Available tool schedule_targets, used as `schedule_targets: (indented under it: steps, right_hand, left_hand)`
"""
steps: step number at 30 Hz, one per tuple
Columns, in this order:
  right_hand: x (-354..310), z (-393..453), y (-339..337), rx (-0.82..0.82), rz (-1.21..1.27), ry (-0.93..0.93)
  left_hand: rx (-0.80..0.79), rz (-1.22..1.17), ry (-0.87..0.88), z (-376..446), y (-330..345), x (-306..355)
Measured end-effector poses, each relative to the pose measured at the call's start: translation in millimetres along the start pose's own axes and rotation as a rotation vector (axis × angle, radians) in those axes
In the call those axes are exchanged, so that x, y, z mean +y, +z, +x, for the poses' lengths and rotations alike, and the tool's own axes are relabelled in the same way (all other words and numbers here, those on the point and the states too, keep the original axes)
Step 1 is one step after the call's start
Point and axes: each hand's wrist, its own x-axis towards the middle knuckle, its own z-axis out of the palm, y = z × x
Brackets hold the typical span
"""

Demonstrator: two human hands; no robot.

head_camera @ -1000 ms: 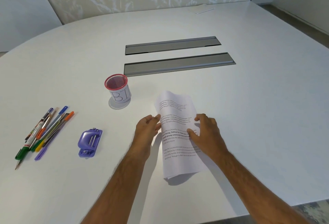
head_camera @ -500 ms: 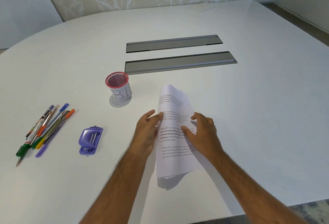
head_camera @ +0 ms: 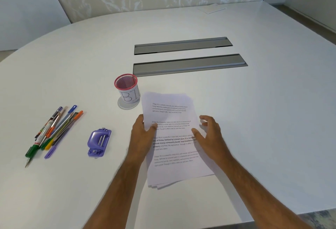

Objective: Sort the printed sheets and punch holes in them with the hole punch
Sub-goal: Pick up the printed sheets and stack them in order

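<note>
Head view, stack of white printed paper sheets [head_camera: 172, 137] lying on white table [head_camera: 272, 119] between the hands, left edge pinched by left hand [head_camera: 143, 134], right hand [head_camera: 209, 134] spread loose at right edge, purple plastic hole punch [head_camera: 98, 143] well left, untouched

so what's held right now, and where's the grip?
The printed sheets: left hand pinches their left edge, thumb on top. Right hand is open at the right edge.
</note>
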Motion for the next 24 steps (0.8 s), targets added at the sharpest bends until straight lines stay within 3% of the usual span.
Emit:
schedule_targets:
  steps: [5,9,13,24]
  right_hand:
    - [-10,19,-2,0.034,0.264,0.125]
    - [-32,30,-12,-0.068,0.608,0.166]
    - [-70,33,-25,-0.12,0.671,0.043]
    - [-161,44,-61,0.064,0.67,-0.39]
  left_hand:
    - [-0.083,-0.063,0.039,5,-28,8]
    - [-0.145,-0.187,0.078,0,-44,22]
    - [-0.178,-0.263,0.169,-3,-50,44]
    - [-0.063,-0.344,0.467,3,-70,113]
